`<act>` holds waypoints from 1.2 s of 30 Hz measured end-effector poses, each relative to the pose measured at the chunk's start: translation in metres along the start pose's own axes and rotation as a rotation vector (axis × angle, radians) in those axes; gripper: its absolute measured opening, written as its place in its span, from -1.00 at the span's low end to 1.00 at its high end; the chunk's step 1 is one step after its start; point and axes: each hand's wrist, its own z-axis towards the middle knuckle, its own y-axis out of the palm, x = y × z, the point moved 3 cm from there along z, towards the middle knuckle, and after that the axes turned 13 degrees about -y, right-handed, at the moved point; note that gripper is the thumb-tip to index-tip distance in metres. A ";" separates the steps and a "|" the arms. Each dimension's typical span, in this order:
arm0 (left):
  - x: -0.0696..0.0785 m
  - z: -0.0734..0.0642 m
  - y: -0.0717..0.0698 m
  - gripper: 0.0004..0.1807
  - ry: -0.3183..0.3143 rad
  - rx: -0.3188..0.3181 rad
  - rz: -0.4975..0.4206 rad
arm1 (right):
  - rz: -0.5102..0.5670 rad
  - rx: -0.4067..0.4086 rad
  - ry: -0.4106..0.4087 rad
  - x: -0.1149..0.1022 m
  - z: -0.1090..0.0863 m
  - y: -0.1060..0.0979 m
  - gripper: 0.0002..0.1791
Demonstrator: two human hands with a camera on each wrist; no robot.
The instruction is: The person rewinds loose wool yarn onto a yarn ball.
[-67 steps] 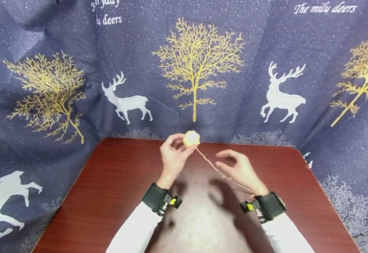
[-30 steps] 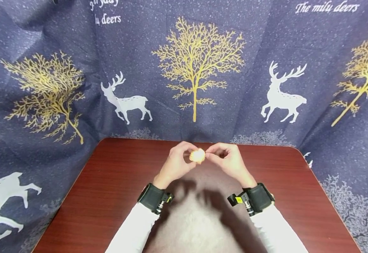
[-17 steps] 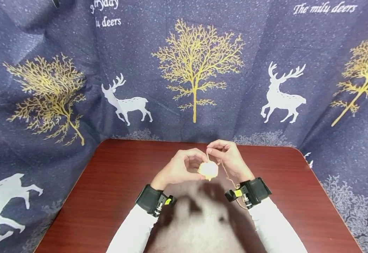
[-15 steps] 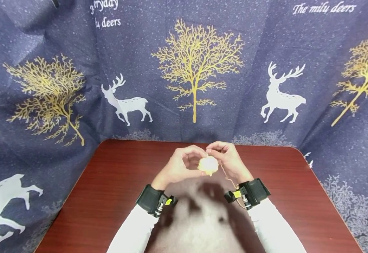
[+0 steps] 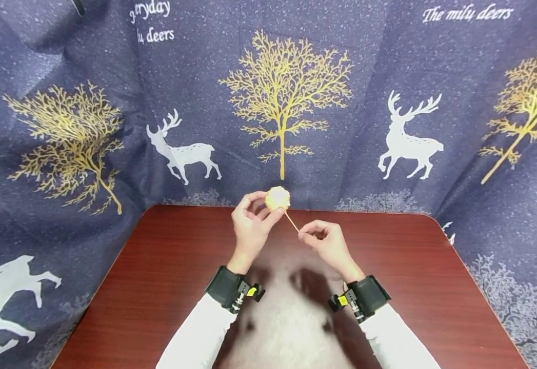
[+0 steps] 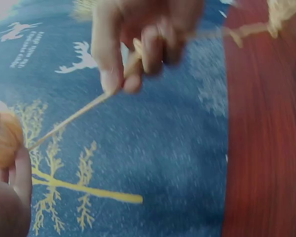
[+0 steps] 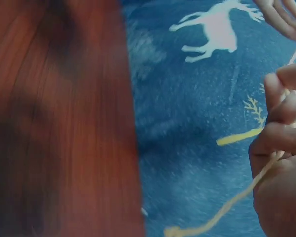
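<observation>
A small, pale orange ball of yarn [image 5: 278,199] is held between the thumb and fingers of my left hand [image 5: 251,225], above the far edge of the table. From it a taut strand of yarn [image 5: 292,222] slants down to my right hand [image 5: 328,243], whose thumb and forefinger pinch it. In the left wrist view the yarn ball [image 6: 6,140] shows at the left edge, partly covered by fingers. The right wrist view shows the slack yarn tail [image 7: 227,207] leaving the curled fingers of my right hand [image 7: 281,143].
A reddish-brown table [image 5: 180,256] lies under both hands. Behind it hangs a dark blue cloth [image 5: 323,169] printed with deer and trees. Near the right wrist, a loose clump of yarn [image 6: 283,12] hangs at the far end of the strand.
My left hand has lifted the yarn ball up and to the left, away from the right hand. The hands, close together half a second ago, now stand apart with the strand stretched straight.
</observation>
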 end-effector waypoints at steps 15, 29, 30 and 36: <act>-0.034 -0.014 -0.006 -0.55 -0.039 -0.513 0.812 | 0.054 -0.216 -0.174 -0.032 0.008 -0.020 -0.92; -0.012 -0.035 0.014 -0.57 -0.110 -0.750 0.347 | 0.522 0.073 0.010 0.012 0.009 -0.016 -0.82; -0.010 -0.034 0.015 -0.57 -0.101 -0.729 0.320 | 0.516 0.072 0.031 0.014 0.008 -0.014 -0.83; -0.002 -0.024 0.012 -0.50 -0.041 -0.562 0.169 | 0.484 0.072 0.091 0.015 0.001 -0.004 -0.68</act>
